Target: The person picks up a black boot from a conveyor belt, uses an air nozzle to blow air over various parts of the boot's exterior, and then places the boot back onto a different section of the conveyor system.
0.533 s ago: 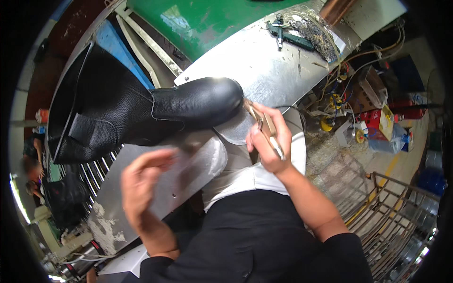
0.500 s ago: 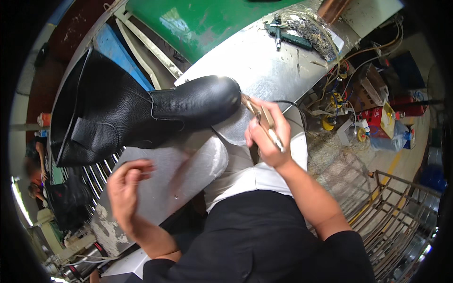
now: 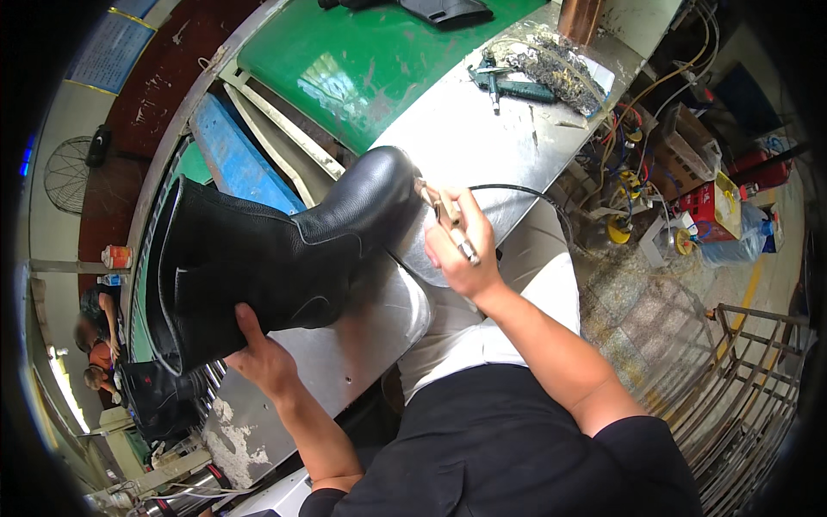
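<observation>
A tall black leather boot [image 3: 250, 250] lies on its side over the metal bench plate [image 3: 379, 323], its toe pointing up and right. My left hand [image 3: 263, 358] grips the lower edge of the shaft near the opening, with the thumb showing on the leather and the fingers hidden beneath. At the toe, my right hand [image 3: 465, 246] is closed round a slim tan-and-metal hand tool [image 3: 452, 220]. The tool's tip is against or very near the toe edge; I cannot tell which. What kind of tool it is does not show clearly.
Beyond the bench runs a green belt [image 3: 345, 86] with black footwear [image 3: 448, 10] on it. A dark green spray gun [image 3: 512, 86] lies at the back right. Hoses and bottles crowd the floor at right, near a metal rack [image 3: 741, 405]. Other people [image 3: 103, 336] are at far left.
My left hand has come up from beside the boot and taken hold of its shaft. The boot's shaft end has swung lower; the right hand keeps the tool at the toe.
</observation>
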Tool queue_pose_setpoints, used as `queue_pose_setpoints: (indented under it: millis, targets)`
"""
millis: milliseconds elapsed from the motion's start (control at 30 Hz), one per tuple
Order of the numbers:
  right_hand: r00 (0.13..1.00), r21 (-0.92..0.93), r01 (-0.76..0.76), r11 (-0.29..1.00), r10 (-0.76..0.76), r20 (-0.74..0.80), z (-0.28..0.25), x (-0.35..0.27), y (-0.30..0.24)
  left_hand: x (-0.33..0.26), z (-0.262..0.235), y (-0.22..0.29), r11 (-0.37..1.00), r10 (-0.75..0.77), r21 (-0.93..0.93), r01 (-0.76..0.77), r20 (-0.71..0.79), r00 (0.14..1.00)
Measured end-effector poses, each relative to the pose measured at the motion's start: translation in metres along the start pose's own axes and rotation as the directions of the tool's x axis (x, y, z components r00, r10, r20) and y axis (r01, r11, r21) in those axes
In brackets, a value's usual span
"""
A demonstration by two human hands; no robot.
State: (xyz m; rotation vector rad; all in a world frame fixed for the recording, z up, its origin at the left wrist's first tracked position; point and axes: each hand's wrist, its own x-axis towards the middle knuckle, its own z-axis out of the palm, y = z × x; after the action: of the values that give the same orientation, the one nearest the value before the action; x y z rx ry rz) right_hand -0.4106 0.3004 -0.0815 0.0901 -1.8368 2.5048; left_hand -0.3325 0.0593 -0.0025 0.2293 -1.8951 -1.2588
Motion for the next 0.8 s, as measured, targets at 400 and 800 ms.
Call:
queue_pose_setpoints:
  millis: [400,800]
  targets:
    - [0.934,-0.115,0.184,0.976,-0.137,0.331,-0.033,-0.021,-0.019,0.015,-0.036,-0.011,0.723,-0.267,-0.632,0.278,0.116,0.957]
    - [0.991,0.048,0.103,0.993,-0.099,-0.087,-0.073,0.062,-0.016,0.328,0.138,-0.034,0.977,-0.144,-0.140,0.161,0.126,0.982]
